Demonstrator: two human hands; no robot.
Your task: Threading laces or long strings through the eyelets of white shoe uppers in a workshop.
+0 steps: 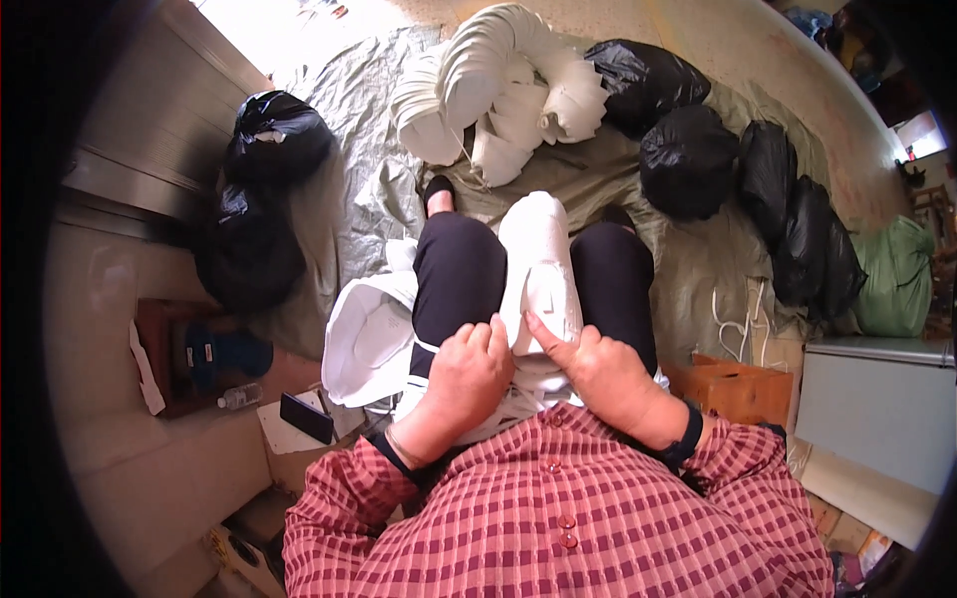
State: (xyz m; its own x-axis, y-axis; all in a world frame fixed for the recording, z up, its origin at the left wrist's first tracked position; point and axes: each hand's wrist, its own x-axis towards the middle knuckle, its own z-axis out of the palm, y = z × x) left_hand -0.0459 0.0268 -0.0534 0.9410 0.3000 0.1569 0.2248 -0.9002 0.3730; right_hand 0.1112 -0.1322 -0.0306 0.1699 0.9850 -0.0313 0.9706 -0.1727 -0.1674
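A white shoe upper (539, 224) lies lengthwise between my knees, toe pointing away from me and its opening near my hands. My left hand (462, 377) is closed on the near left edge, fingers curled and knuckles up. On the near right side, my right hand (608, 379) grips the upper, its thumb stretched along the opening; its other fingers are mostly hidden underneath. More white material lies under my wrists on my lap. Beside my left knee rests another white curved piece (367, 339), its hollow side showing.
A curved stack of nested white pieces (488, 75) lies ahead on a grey-green tarp (349, 189). Black plastic bags (688, 159) stand at right, with more black bags (249, 244) at left. A green bag (894, 274), wooden box (733, 389), phone (306, 419) and bottle (239, 397) are nearby.
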